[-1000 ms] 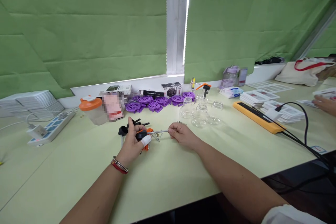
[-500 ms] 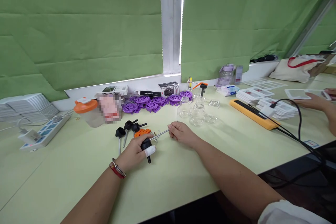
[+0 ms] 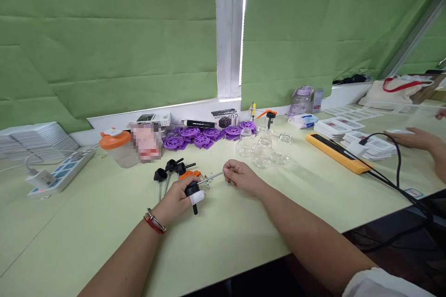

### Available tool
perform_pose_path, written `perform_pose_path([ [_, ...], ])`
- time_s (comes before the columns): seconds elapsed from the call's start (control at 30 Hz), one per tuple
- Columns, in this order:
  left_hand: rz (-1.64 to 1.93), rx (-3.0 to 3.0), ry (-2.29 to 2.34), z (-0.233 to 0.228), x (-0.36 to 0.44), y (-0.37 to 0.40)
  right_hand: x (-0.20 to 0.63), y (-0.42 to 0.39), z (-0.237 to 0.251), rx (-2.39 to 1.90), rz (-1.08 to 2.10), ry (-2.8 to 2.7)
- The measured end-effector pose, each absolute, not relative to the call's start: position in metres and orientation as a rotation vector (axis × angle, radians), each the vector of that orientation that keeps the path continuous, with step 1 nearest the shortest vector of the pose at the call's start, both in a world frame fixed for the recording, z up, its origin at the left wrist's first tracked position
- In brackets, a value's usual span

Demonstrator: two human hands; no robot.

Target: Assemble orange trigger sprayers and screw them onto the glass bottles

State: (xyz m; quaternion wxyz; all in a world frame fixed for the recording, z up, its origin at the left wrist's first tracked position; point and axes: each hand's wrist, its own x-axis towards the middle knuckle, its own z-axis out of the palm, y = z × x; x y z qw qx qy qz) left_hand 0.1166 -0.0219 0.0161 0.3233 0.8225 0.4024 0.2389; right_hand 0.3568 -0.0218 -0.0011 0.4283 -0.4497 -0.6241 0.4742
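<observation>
My left hand [image 3: 176,202], a white wrap on one finger, is closed around a round black plastic part [image 3: 192,189] with a short black stem below. From this part a thin metal rod [image 3: 211,177] runs to the right. At its far end the fingertips of my right hand [image 3: 243,177] are pinched; any small piece inside them is hidden. Just beyond my left hand lie similar black parts with rods [image 3: 160,175], orange handles [image 3: 190,175] and small metal bits [image 3: 208,178]. Several clear glass jars [image 3: 262,151] stand beyond my right hand.
Purple wheel-shaped parts [image 3: 202,141] lie along the back near an orange-lidded cup [image 3: 114,139]. A white power strip [image 3: 64,174] is at left. A yellow power strip [image 3: 336,151] with black cables and stacked white cards [image 3: 372,146] are at right, by another person's hand [image 3: 416,139].
My left hand and the black part have shifted very slightly left; my right hand stays at the rod's end. At far right, the other person's hands have moved apart.
</observation>
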Motion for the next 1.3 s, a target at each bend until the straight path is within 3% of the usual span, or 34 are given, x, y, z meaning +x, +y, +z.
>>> perform_pose_path([
  [0.53, 0.611, 2.150, 1.069, 0.0155, 0.1170, -0.0212, 0.3597, -0.0210, -0.0046, -1.240, 0.984, -1.746],
  [1.3, 0.622, 2.272, 1.038, 0.0136, 0.1148, -0.0212, 0.3588, -0.0244, -0.0027, -1.223, 0.939, -1.804],
])
